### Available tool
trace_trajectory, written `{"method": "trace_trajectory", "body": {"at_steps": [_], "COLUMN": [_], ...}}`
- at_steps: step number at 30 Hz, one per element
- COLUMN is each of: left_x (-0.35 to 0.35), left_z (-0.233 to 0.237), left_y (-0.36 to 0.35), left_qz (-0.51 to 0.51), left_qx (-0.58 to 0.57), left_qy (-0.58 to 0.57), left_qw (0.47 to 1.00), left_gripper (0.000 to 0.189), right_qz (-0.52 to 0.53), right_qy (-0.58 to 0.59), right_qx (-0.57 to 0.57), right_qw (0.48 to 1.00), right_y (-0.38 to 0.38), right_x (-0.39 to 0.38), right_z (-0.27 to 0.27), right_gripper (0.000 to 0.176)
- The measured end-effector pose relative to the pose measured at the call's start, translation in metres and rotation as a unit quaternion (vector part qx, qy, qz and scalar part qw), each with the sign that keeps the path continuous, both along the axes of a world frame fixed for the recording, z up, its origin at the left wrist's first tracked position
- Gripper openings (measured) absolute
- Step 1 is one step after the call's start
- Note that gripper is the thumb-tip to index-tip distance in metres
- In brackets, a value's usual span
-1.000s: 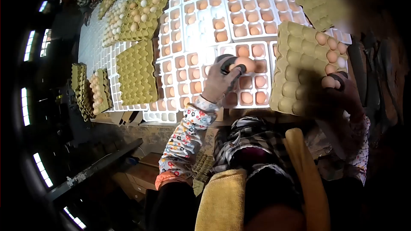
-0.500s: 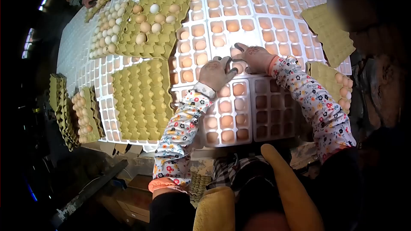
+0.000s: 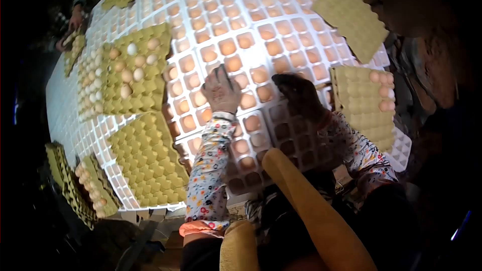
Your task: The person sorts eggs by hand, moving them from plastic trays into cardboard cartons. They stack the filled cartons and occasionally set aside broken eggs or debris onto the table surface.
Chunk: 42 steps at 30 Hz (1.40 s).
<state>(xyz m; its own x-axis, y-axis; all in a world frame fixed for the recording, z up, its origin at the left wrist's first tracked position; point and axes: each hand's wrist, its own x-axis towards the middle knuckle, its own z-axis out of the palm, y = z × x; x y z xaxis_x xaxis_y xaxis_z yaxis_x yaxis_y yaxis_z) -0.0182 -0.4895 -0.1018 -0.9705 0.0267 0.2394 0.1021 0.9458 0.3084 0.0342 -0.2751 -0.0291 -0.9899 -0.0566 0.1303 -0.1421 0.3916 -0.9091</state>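
Note:
My left hand point(image 3: 222, 93), in a glove with dark fingertips, lies over a white plastic egg tray point(image 3: 255, 56). Its fingers stretch forward and apart above the brown eggs point(image 3: 233, 63); I see no egg lifted in it. To the right, my right hand point(image 3: 301, 98) hovers in shadow at the tray's right side, close to another brown egg point(image 3: 264, 93). Its fingers reach leftward, apart from one another, with nothing visible between them. Brown eggs fill most of the tray's cells around both hands.
More white trays of eggs cover the table. On the left lie a pulp carton holding several eggs point(image 3: 133, 73) and a bare pulp carton point(image 3: 150, 160). Two pulp cartons point(image 3: 351, 22) point(image 3: 359, 95) lie at right. Another person's hand point(image 3: 75, 20) shows at far left.
My hands have moved apart: the left has shifted left and the right has drawn away from it. The view has turned, so the trays appear further left and lower.

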Motion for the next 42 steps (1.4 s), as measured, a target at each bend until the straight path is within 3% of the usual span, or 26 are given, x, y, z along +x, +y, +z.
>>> {"method": "trace_trajectory", "body": {"at_steps": [2, 3, 5, 6, 7, 8, 10, 11, 14, 15, 16, 18, 19, 22, 25, 28, 29, 30, 31, 34, 36, 37, 40, 42], "left_x": [0.003, 0.0, -0.008, -0.008, -0.007, 0.006, 0.034, 0.05, 0.075, 0.076, 0.075, 0.057, 0.051, 0.049, 0.061, 0.031, 0.019, 0.002, -0.005, -0.044, -0.052, -0.047, -0.004, 0.056], "left_z": [-0.001, 0.001, 0.014, 0.027, 0.033, 0.061, 0.101, 0.118, 0.131, 0.125, 0.113, 0.089, 0.091, 0.099, 0.113, 0.068, 0.059, 0.04, 0.054, 0.033, 0.041, 0.039, 0.03, 0.046], "left_y": [-0.001, 0.001, 0.015, 0.028, 0.045, 0.077, 0.154, 0.193, 0.298, 0.326, 0.351, 0.382, 0.388, 0.372, 0.322, 0.238, 0.203, 0.172, 0.162, 0.119, 0.122, 0.125, 0.131, 0.14], "left_qz": [-0.019, -0.011, 0.021, 0.065, 0.025, -0.089, -0.265, -0.319, -0.396, -0.396, -0.392, -0.419, -0.422, -0.399, -0.213, 0.03, 0.084, 0.137, 0.177, 0.161, 0.203, 0.186, 0.064, 0.011], "left_qx": [0.018, 0.026, 0.232, 0.303, 0.456, 0.294, 0.303, 0.288, 0.22, 0.163, 0.104, -0.05, -0.029, 0.099, 0.346, 0.499, 0.394, 0.373, 0.253, 0.028, 0.096, 0.093, 0.068, 0.076], "left_qy": [0.038, 0.027, -0.037, -0.054, -0.088, 0.018, -0.002, -0.032, 0.008, 0.034, 0.057, -0.001, -0.03, -0.071, 0.004, 0.03, 0.066, 0.071, 0.063, -0.121, -0.137, -0.068, 0.047, 0.041], "left_qw": [0.999, 0.999, 0.972, 0.949, 0.885, 0.952, 0.915, 0.902, 0.891, 0.903, 0.912, 0.907, 0.906, 0.909, 0.914, 0.865, 0.913, 0.915, 0.949, 0.979, 0.965, 0.976, 0.995, 0.996], "left_gripper": [0.048, 0.048, 0.044, 0.044, 0.043, 0.042, 0.042, 0.048, 0.06, 0.058, 0.056, 0.052, 0.05, 0.048, 0.045, 0.039, 0.036, 0.034, 0.035, 0.042, 0.047, 0.052, 0.055, 0.058], "right_qz": [-0.005, -0.056, -0.125, -0.233, -0.275, -0.312, -0.237, -0.217, -0.1, -0.105, -0.126, -0.188, -0.211, -0.216, -0.191, -0.175, -0.164, -0.153, -0.143, -0.113, -0.09, -0.082, -0.093, -0.076], "right_qy": [0.033, 0.057, 0.103, 0.111, 0.092, 0.072, 0.035, 0.07, 0.011, -0.06, -0.058, -0.01, 0.001, -0.006, -0.023, -0.027, -0.025, -0.021, -0.021, -0.016, -0.009, -0.004, 0.047, 0.052], "right_qx": [0.044, 0.129, 0.278, 0.278, 0.36, 0.435, 0.446, 0.48, 0.482, 0.473, 0.441, 0.38, 0.365, 0.347, 0.346, 0.329, 0.322, 0.318, 0.315, 0.302, 0.288, 0.278, 0.248, 0.297], "right_qw": [0.998, 0.988, 0.947, 0.925, 0.886, 0.842, 0.863, 0.847, 0.87, 0.872, 0.887, 0.906, 0.907, 0.913, 0.919, 0.928, 0.932, 0.935, 0.938, 0.946, 0.953, 0.957, 0.963, 0.95], "right_y": [0.051, 0.085, 0.139, 0.17, 0.201, 0.226, 0.254, 0.257, 0.257, 0.257, 0.27, 0.302, 0.321, 0.35, 0.356, 0.351, 0.348, 0.347, 0.345, 0.338, 0.334, 0.335, 0.362, 0.382], "right_x": [0.061, 0.085, 0.12, 0.136, 0.145, 0.152, 0.168, 0.168, 0.171, 0.17, 0.173, 0.185, 0.188, 0.181, 0.168, 0.147, 0.141, 0.133, 0.126, 0.106, 0.088, 0.076, 0.01, -0.052], "right_z": [0.027, 0.042, 0.067, 0.065, 0.063, 0.057, 0.022, 0.019, 0.069, 0.088, 0.092, 0.078, 0.066, 0.028, 0.004, -0.008, -0.009, -0.007, -0.007, -0.002, 0.002, 0.004, 0.014, 0.003], "right_gripper": [0.023, 0.025, 0.029, 0.044, 0.049, 0.053, 0.052, 0.047, 0.051, 0.049, 0.051, 0.056, 0.058, 0.066, 0.074, 0.077, 0.077, 0.078, 0.078, 0.08, 0.081, 0.082, 0.084, 0.085]}}
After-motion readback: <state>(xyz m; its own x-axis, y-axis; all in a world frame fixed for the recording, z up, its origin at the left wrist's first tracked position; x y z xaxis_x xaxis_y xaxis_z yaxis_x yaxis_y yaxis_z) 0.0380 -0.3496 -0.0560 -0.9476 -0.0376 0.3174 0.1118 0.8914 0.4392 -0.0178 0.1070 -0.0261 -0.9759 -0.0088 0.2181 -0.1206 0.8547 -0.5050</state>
